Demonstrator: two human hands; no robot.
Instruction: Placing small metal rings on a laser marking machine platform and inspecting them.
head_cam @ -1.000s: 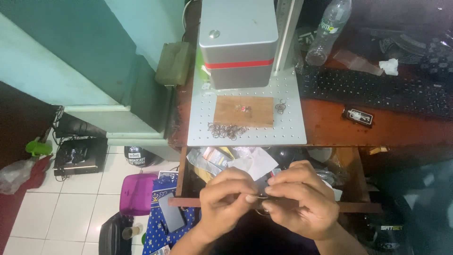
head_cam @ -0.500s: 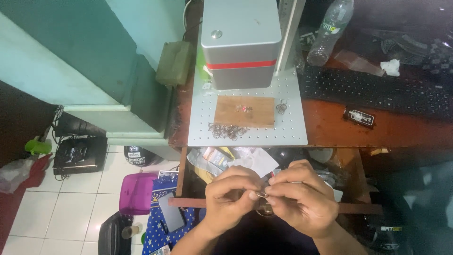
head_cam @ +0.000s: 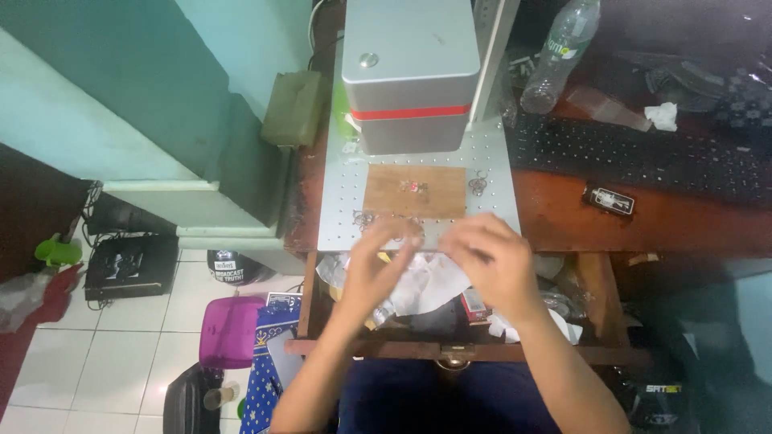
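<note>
Both hands are raised mid-frame over the grey perforated plate point(head_cam: 494, 173)'s front edge, motion-blurred. Left hand point(head_cam: 378, 261) is seen with fingers spread near small metal rings point(head_cam: 363, 219); right hand point(head_cam: 490, 257) is curled, grip cannot be told. A wooden board point(head_cam: 414, 189) lies just above.

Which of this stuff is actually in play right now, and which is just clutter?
In play: left hand, right hand, metal rings, wooden plate, perforated bed, grey machine.

Lying about: bottle, keyboard, tissue, purple box.
</note>
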